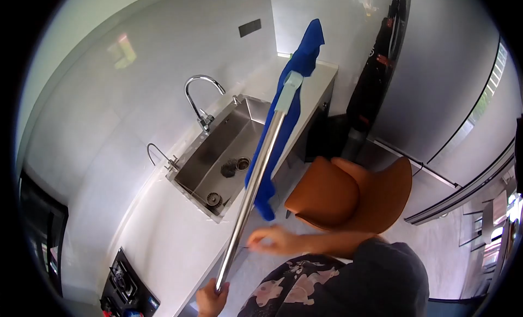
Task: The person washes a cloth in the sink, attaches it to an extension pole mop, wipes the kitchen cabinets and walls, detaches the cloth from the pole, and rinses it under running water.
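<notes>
A flat mop with a silver pole slants up through the middle of the view. Its pale grey joint meets a long head draped in a blue cloth, raised in front of the sink and the counter edge. My left hand is wrapped round the lower end of the pole. Just right of the pole is my right hand, slightly blurred, its fingers curved and apart with nothing seen in them. The blue cloth hangs down at both ends of the head.
A steel sink with a tall tap and a small tap is set in the white counter. A gas hob lies at the lower left. A brown chair stands right of the mop, near a grey cabinet.
</notes>
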Tool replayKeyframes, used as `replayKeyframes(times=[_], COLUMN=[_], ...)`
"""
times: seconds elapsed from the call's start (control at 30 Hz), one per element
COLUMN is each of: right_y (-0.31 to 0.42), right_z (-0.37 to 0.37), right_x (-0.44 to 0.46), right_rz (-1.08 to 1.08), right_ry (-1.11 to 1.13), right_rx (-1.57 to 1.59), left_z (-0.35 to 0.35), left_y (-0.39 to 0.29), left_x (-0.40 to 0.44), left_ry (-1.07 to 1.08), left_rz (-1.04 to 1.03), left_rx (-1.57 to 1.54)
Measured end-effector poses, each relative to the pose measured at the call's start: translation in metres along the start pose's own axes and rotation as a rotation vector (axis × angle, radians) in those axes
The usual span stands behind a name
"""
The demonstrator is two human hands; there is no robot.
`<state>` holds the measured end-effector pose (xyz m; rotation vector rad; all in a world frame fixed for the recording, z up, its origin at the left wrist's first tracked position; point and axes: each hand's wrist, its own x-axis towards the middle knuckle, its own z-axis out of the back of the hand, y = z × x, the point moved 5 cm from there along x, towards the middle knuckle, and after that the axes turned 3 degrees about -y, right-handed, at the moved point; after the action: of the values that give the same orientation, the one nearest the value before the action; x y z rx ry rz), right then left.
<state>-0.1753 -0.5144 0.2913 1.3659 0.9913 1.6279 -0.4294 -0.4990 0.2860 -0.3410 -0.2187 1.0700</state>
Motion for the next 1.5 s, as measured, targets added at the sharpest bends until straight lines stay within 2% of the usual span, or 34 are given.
replayKeyframes(times=[0.03,0.07,0.1,0.13,0.17,0.2,0.27,0.3,0.37,0.4,0.43,0.53,0.6,0.63,0.7,0.73,0.77,0.8,0.83,0.87,0.93,0.97,1.03,1.07,1.1,1.17,1.2,1.23,1.27,1.3,1.37,1.4,1.47,1.5], right_y=[0.014,0.005,-0.004,-0.014,-0.022,-0.03,-0.056,-0.069,-0.089,-0.083,-0.066,-0.032,-0.006,0.036,0.102,0.116,0.112,0.099,0.087,0.048,0.054,0.068,0.105,0.115,0.1,0.062,0.035,-0.008,0.0,-0.014,-0.013,-0.02,-0.047,-0.054], right_z=[0.044,0.088,0.138,0.187,0.227,0.261,0.306,0.325,0.36,0.358,0.36,0.373,0.389,0.372,0.356,0.357,0.373,0.395,0.401,0.427,0.423,0.412,0.368,0.336,0.316,0.24,0.198,0.162,0.114,0.082,0.021,0.019,0.024,0.03], right_x=[-0.005,-0.007,-0.003,0.002,0.013,0.025,0.053,0.061,0.062,0.064,0.063,0.056,0.038,0.039,0.05,0.067,0.09,0.112,0.125,0.126,0.124,0.113,0.072,0.04,0.006,-0.045,-0.067,-0.094,-0.093,-0.095,-0.078,-0.063,-0.042,-0.028], right_rz=[0.024,0.138,0.143,-0.071,-0.035,-0.116,-0.212,-0.214,-0.381,-0.384,-0.317,-0.127,0.024,0.13,0.285,0.309,0.266,0.113,0.053,-0.264,-0.488,-0.299,0.248,0.275,0.293,0.112,-0.109,-0.166,-0.535,-0.579,-0.612,-0.599,-0.483,-0.468], right_ry=[-0.188,-0.499,-0.75,-0.936,-1.044,-1.063,-0.917,-0.915,-1.161,-1.153,-1.217,-1.268,-1.444,-1.385,-1.271,-1.216,-1.066,-0.957,-0.746,-0.725,-0.288,-0.528,-0.893,-1.066,-1.167,-1.233,-1.252,-1.115,-1.017,-0.718,-0.6,-0.609,-0.81,-0.813], right_rx=[-0.135,-0.089,0.054,0.173,0.346,0.524,0.851,0.852,0.395,0.393,0.261,-0.178,-0.21,-0.016,-0.249,-0.344,-0.462,-0.713,-0.834,-1.036,-1.37,-1.195,-0.833,-0.675,-0.382,0.13,0.18,0.255,0.291,0.107,0.708,0.7,1.106,1.1], left_z=[0.007,0.01,0.01,0.01,0.008,0.006,0.0,-0.004,-0.012,-0.015,-0.016,-0.015,-0.022,-0.021,-0.024,-0.026,-0.028,-0.029,-0.03,-0.03,-0.026,-0.027,-0.041,-0.057,-0.064,-0.064,-0.064,-0.063,-0.067,-0.072,-0.07,-0.07,-0.066,-0.068], left_y=[0.008,0.015,0.022,0.029,0.033,0.034,0.039,0.041,0.042,0.043,0.037,0.018,0.019,0.01,0.001,0.001,0.002,0.001,-0.002,-0.004,-0.012,-0.016,-0.01,0.0,0.006,0.002,-0.002,-0.006,-0.007,-0.01,-0.027,-0.034,-0.05,-0.054], left_x=[-0.009,-0.016,-0.021,-0.03,-0.036,-0.043,-0.054,-0.06,-0.069,-0.073,-0.076,-0.083,-0.088,-0.088,-0.09,-0.091,-0.093,-0.094,-0.095,-0.093,-0.086,-0.083,-0.085,-0.086,-0.082,-0.068,-0.06,-0.051,-0.042,-0.03,-0.01,-0.002,0.013,0.019], left_ry=[0.012,0.019,0.024,0.018,0.005,0.005,0.041,0.021,0.045,0.075,0.162,0.084,0.125,0.137,0.191,0.194,0.215,0.236,0.242,0.255,0.27,0.336,0.403,0.254,0.104,0.089,0.073,0.049,0.041,0.006,-0.002,-0.009,-0.145,-0.073], left_rz=[0.049,0.1,0.103,0.117,0.128,0.132,0.182,0.147,0.183,0.216,0.161,0.117,0.165,0.171,0.169,0.167,0.15,0.131,0.127,0.137,0.143,0.201,0.255,0.204,0.152,0.139,0.131,0.092,0.081,0.05,0.032,0.018,-0.171,-0.191], left_rx=[-0.046,-0.094,-0.088,-0.054,-0.024,-0.023,0.062,0.062,0.064,0.067,0.117,0.07,0.095,0.047,-0.002,-0.004,0.016,0.035,0.032,0.012,-0.005,0.03,0.06,0.103,0.148,0.16,0.171,0.196,0.197,0.205,0.205,0.201,0.149,0.075])
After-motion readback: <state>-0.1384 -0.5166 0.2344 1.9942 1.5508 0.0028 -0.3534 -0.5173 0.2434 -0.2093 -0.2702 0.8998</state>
